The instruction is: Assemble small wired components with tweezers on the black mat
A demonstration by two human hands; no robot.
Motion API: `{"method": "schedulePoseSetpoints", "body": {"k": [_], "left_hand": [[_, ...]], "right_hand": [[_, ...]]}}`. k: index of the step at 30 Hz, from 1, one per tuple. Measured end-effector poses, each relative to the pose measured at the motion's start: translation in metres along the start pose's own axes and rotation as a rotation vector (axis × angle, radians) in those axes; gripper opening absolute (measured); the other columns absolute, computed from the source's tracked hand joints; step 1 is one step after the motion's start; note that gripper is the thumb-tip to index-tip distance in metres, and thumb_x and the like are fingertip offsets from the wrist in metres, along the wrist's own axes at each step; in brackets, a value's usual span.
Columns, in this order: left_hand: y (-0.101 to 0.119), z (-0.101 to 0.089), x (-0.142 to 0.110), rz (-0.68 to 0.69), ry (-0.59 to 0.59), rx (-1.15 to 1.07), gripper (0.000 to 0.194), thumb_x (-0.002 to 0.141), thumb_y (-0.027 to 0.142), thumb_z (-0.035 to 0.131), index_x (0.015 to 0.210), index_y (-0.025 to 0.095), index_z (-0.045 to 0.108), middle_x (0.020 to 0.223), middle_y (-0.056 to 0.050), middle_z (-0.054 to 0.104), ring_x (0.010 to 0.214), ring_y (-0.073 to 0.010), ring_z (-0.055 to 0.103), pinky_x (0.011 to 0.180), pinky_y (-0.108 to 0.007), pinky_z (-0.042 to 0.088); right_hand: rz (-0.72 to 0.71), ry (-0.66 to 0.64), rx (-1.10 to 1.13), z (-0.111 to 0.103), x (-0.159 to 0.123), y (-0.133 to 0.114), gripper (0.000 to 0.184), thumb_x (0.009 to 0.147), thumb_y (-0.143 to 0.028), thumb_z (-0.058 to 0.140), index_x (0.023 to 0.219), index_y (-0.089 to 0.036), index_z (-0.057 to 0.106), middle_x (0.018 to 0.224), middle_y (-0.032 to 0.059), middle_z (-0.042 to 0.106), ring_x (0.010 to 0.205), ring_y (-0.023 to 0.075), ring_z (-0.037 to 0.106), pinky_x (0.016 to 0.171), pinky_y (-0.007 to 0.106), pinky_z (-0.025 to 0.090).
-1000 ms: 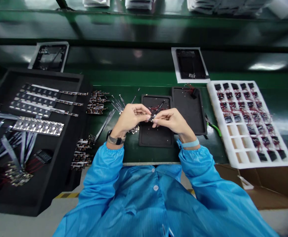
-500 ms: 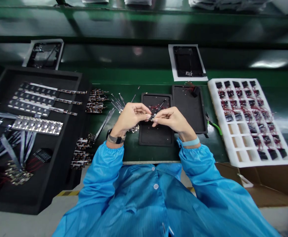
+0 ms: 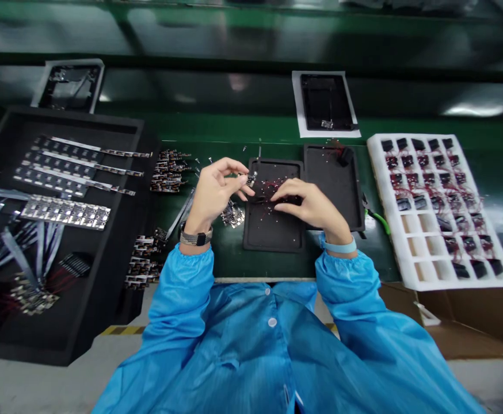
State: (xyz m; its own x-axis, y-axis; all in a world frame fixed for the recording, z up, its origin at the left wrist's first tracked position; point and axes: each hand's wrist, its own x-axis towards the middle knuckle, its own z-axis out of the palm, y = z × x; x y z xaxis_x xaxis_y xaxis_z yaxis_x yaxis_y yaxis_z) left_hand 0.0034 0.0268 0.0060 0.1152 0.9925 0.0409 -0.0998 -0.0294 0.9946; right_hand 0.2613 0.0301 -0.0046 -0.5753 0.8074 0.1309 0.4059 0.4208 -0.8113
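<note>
My left hand [image 3: 221, 187] is closed, pinching a small circuit board [image 3: 250, 179] between thumb and fingertips; a thin strip sticks up beyond it. This is above the left edge of a shallow black tray [image 3: 273, 238]. Over the tray's middle, my right hand [image 3: 307, 204] has its thumb and fingers curled around a slim dark tool [image 3: 258, 200], whose kind I cannot make out and which is mostly hidden. Red wires [image 3: 271, 185] and small pale bits lie in the tray. Next to my left hand is a pile of small circuit boards [image 3: 233, 216].
A second black tray [image 3: 338, 190] stands at right, with green-handled cutters [image 3: 376, 217] beside it. Farther right is a white foam tray [image 3: 413, 247] of black wired parts. Boards with flat cables fill a large black bin [image 3: 105, 276] at left. A dark panel [image 3: 327, 103] lies behind.
My hands have come apart: the left moved left and up with the circuit board, the right let go of it and dropped to the dark tool in the tray. The view shifted slightly.
</note>
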Motion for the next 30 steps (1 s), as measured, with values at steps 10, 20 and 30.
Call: {"method": "schedulePoseSetpoints", "body": {"k": [10,20,30], "left_hand": [[-0.007,-0.005,0.005,0.079,0.087,-0.027,0.034,0.081,0.036,0.086,0.101,0.017,0.065,0.084,-0.001,0.068,0.063,-0.0136,0.072,0.057,-0.025,0.061],[-0.011,-0.011,0.007,0.124,0.154,-0.121,0.023,0.076,0.028,0.09,0.09,0.017,0.076,0.08,-0.002,0.07,0.06,-0.0079,0.06,0.051,-0.019,0.046],[-0.011,-0.011,0.008,0.247,0.203,-0.165,0.021,0.083,0.037,0.086,0.093,0.021,0.076,0.09,-0.003,0.073,0.086,-0.0157,0.071,0.082,-0.031,0.062]], "right_hand": [[-0.005,-0.267,-0.333,0.041,0.01,0.0,0.008,0.095,-0.018,0.069,0.089,-0.02,0.074,0.096,0.0081,0.065,0.097,0.0261,0.057,0.089,0.039,0.041],[0.132,0.161,0.066,0.028,0.009,-0.009,0.011,0.099,-0.029,0.064,0.091,-0.021,0.067,0.086,0.0045,0.076,0.084,0.0236,0.07,0.086,0.039,0.053],[0.261,0.234,0.366,0.019,0.003,-0.008,0.023,0.087,-0.041,0.081,0.086,-0.018,0.076,0.083,0.0073,0.082,0.079,0.0241,0.08,0.079,0.036,0.064]]}}
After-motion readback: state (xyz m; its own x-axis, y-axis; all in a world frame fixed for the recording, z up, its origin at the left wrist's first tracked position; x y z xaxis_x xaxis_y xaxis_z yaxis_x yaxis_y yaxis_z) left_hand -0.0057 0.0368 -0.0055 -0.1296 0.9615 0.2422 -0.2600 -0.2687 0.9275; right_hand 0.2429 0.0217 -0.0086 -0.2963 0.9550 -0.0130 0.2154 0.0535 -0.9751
